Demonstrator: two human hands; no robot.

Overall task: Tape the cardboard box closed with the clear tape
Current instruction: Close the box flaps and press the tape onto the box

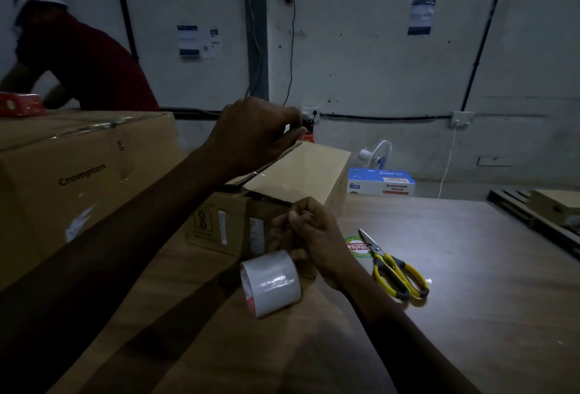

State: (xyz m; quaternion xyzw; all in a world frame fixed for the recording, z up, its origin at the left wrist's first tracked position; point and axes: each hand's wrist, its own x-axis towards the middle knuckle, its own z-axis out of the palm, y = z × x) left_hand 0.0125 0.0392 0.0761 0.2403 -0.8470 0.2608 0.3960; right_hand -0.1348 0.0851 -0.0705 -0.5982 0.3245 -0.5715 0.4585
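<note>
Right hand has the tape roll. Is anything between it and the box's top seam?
Nothing visible blocks it. The tape roll hangs from the right hand just in front of the cardboard box. The left hand pinches at the box top's far edge. The scissors lie on the table, off to the right.

Left hand [254,133] pinch at box [301,170] edge unclear; wall notices [196,42] unreadable.

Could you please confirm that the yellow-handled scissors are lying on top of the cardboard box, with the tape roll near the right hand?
Not quite. In the head view the yellow-handled scissors lie on the table, to the right of the right hand, not on the cardboard box. The tape roll is indeed near the right hand.
</note>
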